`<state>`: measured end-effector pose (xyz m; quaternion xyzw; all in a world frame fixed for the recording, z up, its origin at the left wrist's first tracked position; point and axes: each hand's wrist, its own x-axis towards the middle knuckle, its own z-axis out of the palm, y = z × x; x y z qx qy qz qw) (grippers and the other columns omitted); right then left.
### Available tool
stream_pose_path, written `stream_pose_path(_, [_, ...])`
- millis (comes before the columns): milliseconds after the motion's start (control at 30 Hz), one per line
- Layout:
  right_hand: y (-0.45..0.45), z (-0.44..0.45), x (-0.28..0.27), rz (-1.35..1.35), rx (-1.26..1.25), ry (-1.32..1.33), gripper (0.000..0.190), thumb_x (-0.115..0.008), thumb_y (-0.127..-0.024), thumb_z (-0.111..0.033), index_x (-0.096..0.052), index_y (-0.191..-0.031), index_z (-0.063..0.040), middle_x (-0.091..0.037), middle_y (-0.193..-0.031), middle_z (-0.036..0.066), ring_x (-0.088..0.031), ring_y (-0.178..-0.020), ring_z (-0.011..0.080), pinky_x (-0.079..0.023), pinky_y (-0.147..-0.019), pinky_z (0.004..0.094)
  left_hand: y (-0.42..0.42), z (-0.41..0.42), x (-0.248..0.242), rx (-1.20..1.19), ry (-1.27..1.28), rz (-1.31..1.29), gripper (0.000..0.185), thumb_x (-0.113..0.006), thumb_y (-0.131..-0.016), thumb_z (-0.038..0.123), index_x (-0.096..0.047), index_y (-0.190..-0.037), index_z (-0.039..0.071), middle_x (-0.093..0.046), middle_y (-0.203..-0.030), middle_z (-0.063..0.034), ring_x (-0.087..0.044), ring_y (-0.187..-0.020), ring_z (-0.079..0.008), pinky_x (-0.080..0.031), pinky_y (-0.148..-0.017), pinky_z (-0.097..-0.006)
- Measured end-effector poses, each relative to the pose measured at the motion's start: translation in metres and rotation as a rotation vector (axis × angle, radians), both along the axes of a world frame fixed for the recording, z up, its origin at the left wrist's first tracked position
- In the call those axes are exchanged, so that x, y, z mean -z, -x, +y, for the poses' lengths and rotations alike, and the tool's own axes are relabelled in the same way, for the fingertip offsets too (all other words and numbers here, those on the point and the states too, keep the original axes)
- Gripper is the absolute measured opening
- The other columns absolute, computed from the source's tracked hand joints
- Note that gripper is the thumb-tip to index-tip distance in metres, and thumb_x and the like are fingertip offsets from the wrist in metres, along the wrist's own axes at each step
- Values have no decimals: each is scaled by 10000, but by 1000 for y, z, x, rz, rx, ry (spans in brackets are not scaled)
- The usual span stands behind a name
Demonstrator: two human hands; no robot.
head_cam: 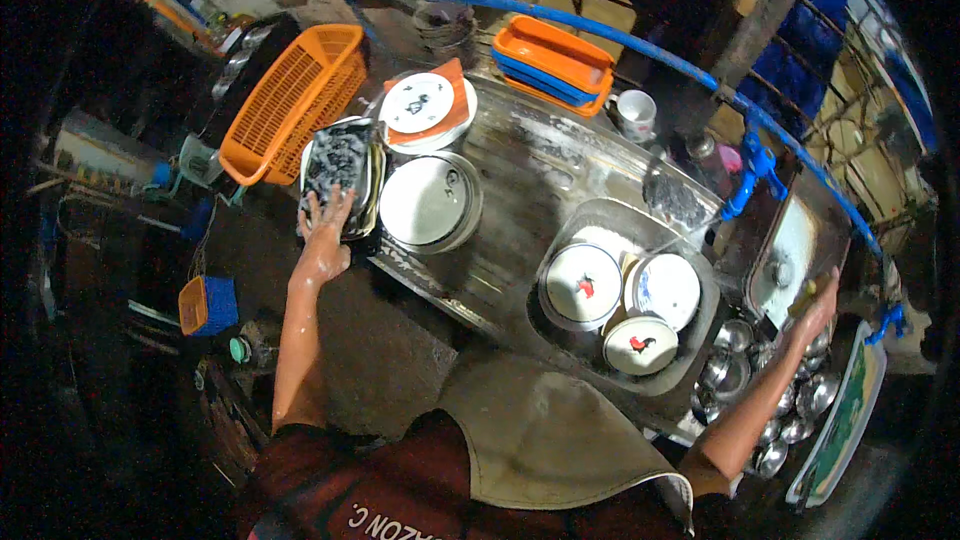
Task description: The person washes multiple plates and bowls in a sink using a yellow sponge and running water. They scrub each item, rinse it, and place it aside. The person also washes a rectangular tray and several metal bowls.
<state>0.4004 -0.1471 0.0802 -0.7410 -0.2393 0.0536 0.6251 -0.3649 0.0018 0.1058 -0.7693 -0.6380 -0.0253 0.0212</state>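
My left hand (324, 229) lies with fingers spread on a soapy black rectangular plate (341, 154), the top of a stack of dishes. Beside that stack are round white plates (424, 202), and behind them more white plates (418, 101) with an orange square dish between. At the far right, my right hand (819, 307) closes around a small yellowish thing (804, 294), perhaps a sponge. It is close to a rectangular tray (787, 262) and above several steel bowls (727, 371). The sink basin (555, 349) holds white bowls (583, 285), some bearing a rooster picture.
An orange plastic basket (289, 101) stands at the left. Orange and blue trays (555, 60) are stacked behind the metal counter (502, 240), near a white mug (636, 114). A blue pipe (637, 37) curves behind. A green-and-white tray (840, 420) leans at right.
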Motion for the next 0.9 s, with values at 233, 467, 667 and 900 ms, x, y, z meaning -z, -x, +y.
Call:
stream_pose_path(233, [-129, 10, 156, -593, -637, 1220, 529, -691, -903, -388, -616, -1197, 45, -685, -936, 153, -651, -857, 296, -527, -838, 427, -221, -25, 146, 638, 34, -587, 448, -641, -934, 93, -604, -1379, 65, -622, -1393, -201, -602, -1271, -366, -447, -1119, -470])
stream_pose_path(467, [-102, 35, 157, -286, -867, 1282, 739, -735, -844, -302, -458, -1365, 142, -737, -1036, 234, -707, -951, 357, -558, -844, 460, -459, 42, 316, 855, 271, -255, 402, -694, -842, 124, -624, -1230, 46, -682, -1031, -139, -644, -982, -336, -524, -846, -454])
stream_pose_path(667, [-81, 21, 143, -230, -708, 1230, 820, -720, -840, -418, -504, -1334, 199, -567, -1388, 376, -587, -1316, 382, -469, -1096, 402, -519, 84, 368, 918, 786, -27, 386, -531, -909, 348, -659, -1095, 36, -712, -1064, -171, -700, -905, -364, -583, -726, -498])
stream_pose_path(900, [-71, 14, 147, -249, -647, 1215, 648, -684, -846, -452, -653, -1314, -5, -639, -1367, 255, -641, -1234, 395, -512, -1043, 475, -524, 32, 286, 350, 1710, -500, 899, -322, -1002, 765, -437, -1527, 45, -698, -1237, -132, -730, -833, -236, -630, -632, -397])
